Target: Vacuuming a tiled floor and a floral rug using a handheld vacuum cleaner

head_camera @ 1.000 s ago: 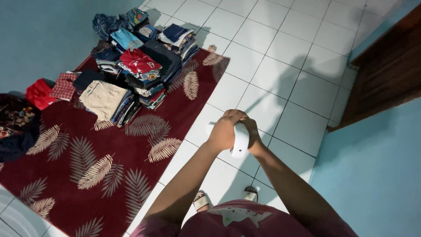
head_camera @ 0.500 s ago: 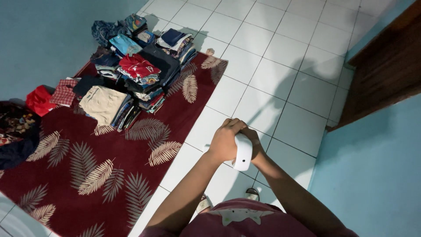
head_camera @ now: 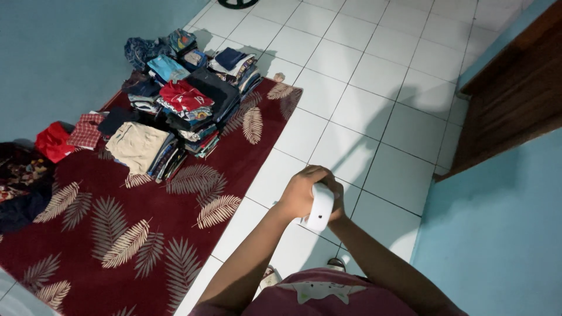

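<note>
I stand on a white tiled floor and hold a small white oblong device in front of me. My left hand wraps over its top and left side. Behind it my right hand grips the other side, mostly hidden by the device. Both arms reach forward from my dark red shirt at the bottom edge. The device has a small dark dot on its face.
A dark red rug with pale leaf prints lies to the left. Stacks of folded clothes sit at its far end. A loose heap of clothing lies at the left edge. A brown wooden door stands at right between blue walls.
The view has shifted slightly. My hands with the white device have dropped a little lower in the frame and stay clasped on it.
</note>
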